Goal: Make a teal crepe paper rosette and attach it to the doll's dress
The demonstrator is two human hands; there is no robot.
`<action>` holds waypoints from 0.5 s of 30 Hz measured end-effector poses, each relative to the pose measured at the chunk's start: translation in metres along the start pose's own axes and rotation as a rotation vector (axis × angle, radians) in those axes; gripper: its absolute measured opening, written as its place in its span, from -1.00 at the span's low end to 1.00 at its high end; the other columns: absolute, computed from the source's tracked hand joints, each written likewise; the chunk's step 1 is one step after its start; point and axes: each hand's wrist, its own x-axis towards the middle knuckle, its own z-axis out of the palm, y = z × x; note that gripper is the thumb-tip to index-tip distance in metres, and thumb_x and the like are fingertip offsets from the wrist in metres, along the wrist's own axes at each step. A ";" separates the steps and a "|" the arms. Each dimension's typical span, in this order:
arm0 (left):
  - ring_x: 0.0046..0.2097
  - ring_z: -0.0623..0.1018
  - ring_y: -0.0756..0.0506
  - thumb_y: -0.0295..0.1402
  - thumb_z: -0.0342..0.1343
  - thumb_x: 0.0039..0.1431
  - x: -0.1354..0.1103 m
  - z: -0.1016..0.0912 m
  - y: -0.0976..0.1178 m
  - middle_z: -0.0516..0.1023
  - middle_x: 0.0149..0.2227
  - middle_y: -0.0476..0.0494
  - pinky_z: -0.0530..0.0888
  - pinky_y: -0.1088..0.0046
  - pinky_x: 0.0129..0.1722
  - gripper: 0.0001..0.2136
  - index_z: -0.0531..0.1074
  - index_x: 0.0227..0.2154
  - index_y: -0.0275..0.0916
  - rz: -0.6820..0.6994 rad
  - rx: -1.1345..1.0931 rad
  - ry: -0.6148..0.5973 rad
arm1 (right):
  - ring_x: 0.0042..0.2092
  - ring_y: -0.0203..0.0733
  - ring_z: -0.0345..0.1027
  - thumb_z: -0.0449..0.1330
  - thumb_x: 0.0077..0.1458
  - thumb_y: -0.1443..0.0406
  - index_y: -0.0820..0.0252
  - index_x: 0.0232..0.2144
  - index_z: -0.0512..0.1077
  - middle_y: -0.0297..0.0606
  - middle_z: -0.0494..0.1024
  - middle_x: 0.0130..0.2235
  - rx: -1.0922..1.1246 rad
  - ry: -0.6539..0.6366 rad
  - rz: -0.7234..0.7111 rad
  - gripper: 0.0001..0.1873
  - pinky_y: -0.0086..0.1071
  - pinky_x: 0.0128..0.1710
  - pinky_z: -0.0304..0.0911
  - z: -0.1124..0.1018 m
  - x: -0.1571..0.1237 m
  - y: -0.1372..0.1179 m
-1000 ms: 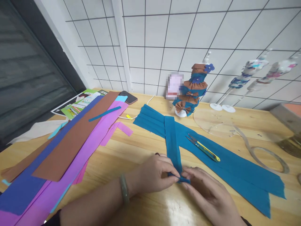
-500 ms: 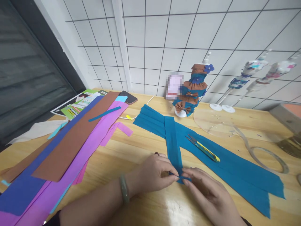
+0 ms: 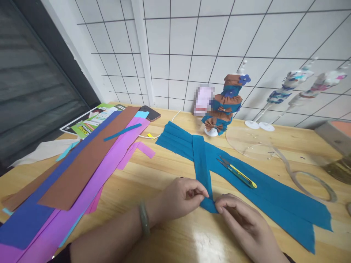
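A person works at a wooden counter (image 3: 153, 175), both bare hands meeting over the near end of a narrow teal strip (image 3: 202, 157). The strip's far end lies across a larger teal piece (image 3: 268, 182), and its near end, folded over, reaches the bare wood in front of the worker. The right hand (image 3: 244, 221) pinches the strip's near right corner, thumb and forefinger pressed together in the grip. The left hand (image 3: 181, 199), below which a pale green bangle (image 3: 144, 219) circles the wrist, has its fingertips bent close together at the strip's left side; whether that grip clasps the material cannot be told.

A pair of yellow-and-green snips (image 3: 238, 173) rests on the larger teal piece, just right of the strip, blades pointing away from the worker. At left, long strips overlap in a slanting pile: brown (image 3: 87, 164), dark blue (image 3: 27, 223) and purple (image 3: 115, 155), with a thin teal scrap (image 3: 123, 132) on top. A dark phone (image 3: 150, 113) lies at the pile's far end, near printed leaflets (image 3: 87, 126).

Toward the tiled wall (image 3: 178, 44), a small figure (image 3: 227, 96) stands dressed in teal and brown with bows, well left of two white stands bearing patterned forms.
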 end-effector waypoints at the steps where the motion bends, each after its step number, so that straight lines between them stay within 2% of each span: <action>1: -0.38 0.45 0.03 -0.51 0.00 0.03 0.000 0.000 0.000 0.52 -0.41 -0.09 0.37 0.57 -0.35 -0.83 0.49 -0.38 -0.31 0.012 0.005 -0.008 | -0.32 -0.28 0.39 0.08 0.10 0.40 0.08 -0.33 0.36 -0.31 0.46 -0.36 0.009 0.006 0.002 -0.87 -0.50 -0.36 0.30 0.000 0.000 0.000; 7: -0.34 0.46 0.01 -0.55 -0.02 0.03 0.002 -0.002 0.003 0.50 -0.38 -0.13 0.37 0.53 -0.31 -0.80 0.50 -0.35 -0.32 0.083 -0.013 -0.028 | -0.24 -0.27 0.42 0.17 0.03 0.39 0.02 -0.28 0.42 -0.30 0.50 -0.29 0.040 0.056 0.047 -0.81 -0.53 -0.29 0.35 0.004 -0.002 0.005; 12: -0.36 0.44 0.02 -0.52 0.11 -0.06 0.002 0.001 -0.001 0.48 -0.37 -0.10 0.37 0.55 -0.33 -0.82 0.50 -0.33 -0.32 0.047 -0.062 -0.040 | -0.26 -0.26 0.44 0.22 -0.01 0.38 0.02 -0.29 0.45 -0.30 0.53 -0.30 0.019 0.083 0.031 -0.80 -0.51 -0.28 0.37 0.006 -0.002 0.008; 15: -0.37 0.43 0.03 -0.52 0.11 -0.05 0.002 0.002 -0.005 0.47 -0.40 -0.08 0.36 0.56 -0.35 -0.83 0.51 -0.35 -0.32 0.021 -0.066 -0.040 | -0.27 -0.26 0.45 0.22 -0.02 0.38 0.04 -0.31 0.46 -0.29 0.54 -0.31 0.008 0.095 0.026 -0.82 -0.52 -0.30 0.38 0.006 -0.001 0.009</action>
